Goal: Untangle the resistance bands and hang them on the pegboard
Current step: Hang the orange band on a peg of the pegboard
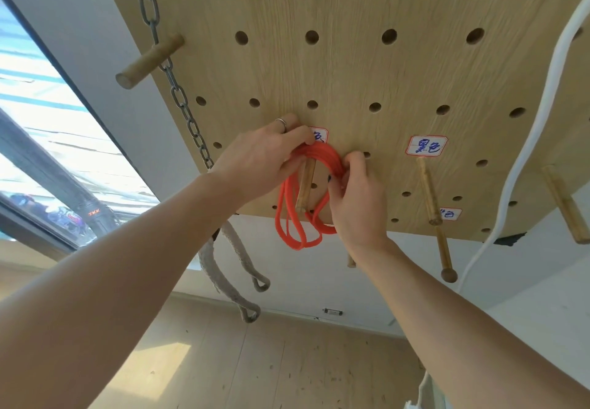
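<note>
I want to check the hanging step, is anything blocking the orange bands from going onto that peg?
Nothing visible does. The orange bands are already looped around the peg on the pegboard, with the left hand and right hand gripping them on either side.

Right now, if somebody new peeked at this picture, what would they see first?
Probably the bright orange bands, bunched in loops over a wooden peg in the middle of the pegboard. The left hand and the right hand grip them from either side, fingers curled round the strands. A grey metal chain hangs down the board's left side.
</note>
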Tool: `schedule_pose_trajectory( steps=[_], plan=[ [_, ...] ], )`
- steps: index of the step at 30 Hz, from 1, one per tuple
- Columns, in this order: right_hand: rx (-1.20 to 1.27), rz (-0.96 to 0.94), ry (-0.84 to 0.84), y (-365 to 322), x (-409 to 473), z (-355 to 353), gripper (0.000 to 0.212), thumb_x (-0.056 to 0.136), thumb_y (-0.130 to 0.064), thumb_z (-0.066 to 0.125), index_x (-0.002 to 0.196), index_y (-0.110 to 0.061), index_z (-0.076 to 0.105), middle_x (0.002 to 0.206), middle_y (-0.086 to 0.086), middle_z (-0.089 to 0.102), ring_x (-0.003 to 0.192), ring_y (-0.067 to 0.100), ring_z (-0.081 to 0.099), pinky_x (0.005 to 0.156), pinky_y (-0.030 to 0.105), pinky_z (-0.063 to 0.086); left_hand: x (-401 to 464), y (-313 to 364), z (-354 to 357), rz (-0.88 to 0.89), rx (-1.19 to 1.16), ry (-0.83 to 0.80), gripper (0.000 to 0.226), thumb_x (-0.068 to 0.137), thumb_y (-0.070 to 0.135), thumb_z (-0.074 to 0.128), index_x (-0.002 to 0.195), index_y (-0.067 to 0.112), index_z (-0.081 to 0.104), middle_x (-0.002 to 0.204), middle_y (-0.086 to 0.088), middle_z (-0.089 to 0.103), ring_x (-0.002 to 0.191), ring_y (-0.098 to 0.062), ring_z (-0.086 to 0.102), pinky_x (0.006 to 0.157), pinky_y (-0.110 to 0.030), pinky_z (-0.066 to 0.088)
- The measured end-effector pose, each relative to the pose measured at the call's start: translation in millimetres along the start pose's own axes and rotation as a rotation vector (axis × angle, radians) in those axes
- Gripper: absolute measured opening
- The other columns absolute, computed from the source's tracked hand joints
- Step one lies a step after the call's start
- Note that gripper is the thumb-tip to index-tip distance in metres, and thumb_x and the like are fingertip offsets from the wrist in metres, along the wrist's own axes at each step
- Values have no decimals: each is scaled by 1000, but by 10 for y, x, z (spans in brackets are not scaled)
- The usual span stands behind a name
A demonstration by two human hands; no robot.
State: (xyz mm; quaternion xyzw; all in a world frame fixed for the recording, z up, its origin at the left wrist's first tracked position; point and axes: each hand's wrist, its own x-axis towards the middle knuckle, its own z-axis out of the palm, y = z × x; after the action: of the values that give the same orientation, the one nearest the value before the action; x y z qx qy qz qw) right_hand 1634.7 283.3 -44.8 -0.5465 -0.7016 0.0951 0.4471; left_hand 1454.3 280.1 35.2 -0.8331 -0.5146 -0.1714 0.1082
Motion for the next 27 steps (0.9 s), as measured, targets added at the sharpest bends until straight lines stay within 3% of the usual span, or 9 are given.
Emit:
schedule_pose_trajectory(
  steps=[3,5,8,10,13,16,19,22,27],
  plan=[
    [-17,-13,-8,-18,27,23,16,98,-14,64,103,-8,50,85,6,59,67,19,52,52,23,30,-18,4,32,2,47,3,29,100,28,43,125,19,53,114,-2,53,67,-30,58,50,-43,54],
    [-19,-28,-1,-40,32,33,20,97,-16,66,105,-7,50,84,6,60,66,22,54,52,30,37,-51,47,54,-5,63,33,31,100,29,44,127,18,54,115,-2,53,60,-29,54,44,-39,51],
    [-25,-70,-1,-36,27,40,22,98,-18,65,109,-6,50,84,7,61,65,23,55,52,34,39,-164,74,144,-47,84,22,43,95,27,62,135,22,47,124,1,50,61,-23,51,40,-32,45],
    [-17,-72,-11,-20,18,50,21,100,-19,61,112,-6,50,85,7,62,65,23,55,52,32,36,-237,66,230,-136,14,9,52,92,24,67,135,26,39,124,2,45,66,-22,55,44,-37,50],
    [-2,-44,-13,-8,-7,78,18,102,-17,58,114,-6,50,85,6,62,64,22,53,52,29,32,-302,118,347,-266,-100,30,38,95,25,66,115,22,33,114,2,42,68,-30,61,46,-45,53],
    [5,-27,-21,13,-9,103,17,102,-18,58,112,-8,49,84,5,61,66,22,56,54,30,34,-309,160,429,-343,-56,-3,30,98,23,60,103,20,31,100,2,46,62,-30,56,49,-46,53],
    [4,-31,-22,38,-4,107,19,100,-17,61,111,-9,48,85,6,61,68,24,57,55,32,36,-343,92,491,-387,-26,-27,29,97,26,60,100,20,32,81,5,48,59,-30,57,51,-46,54],
    [10,-35,-21,47,-6,109,19,99,-15,62,112,-8,49,85,5,59,68,24,57,55,30,35,-388,45,537,-414,38,-88,29,97,30,59,103,20,32,78,3,54,62,-29,60,51,-41,52],
    [27,-33,-33,68,-6,138,17,100,-12,58,112,-8,47,83,6,58,70,26,57,57,32,35,-369,47,596,-463,75,-107,22,94,15,49,96,22,28,69,3,48,55,-28,50,50,-36,43]
  ],
)
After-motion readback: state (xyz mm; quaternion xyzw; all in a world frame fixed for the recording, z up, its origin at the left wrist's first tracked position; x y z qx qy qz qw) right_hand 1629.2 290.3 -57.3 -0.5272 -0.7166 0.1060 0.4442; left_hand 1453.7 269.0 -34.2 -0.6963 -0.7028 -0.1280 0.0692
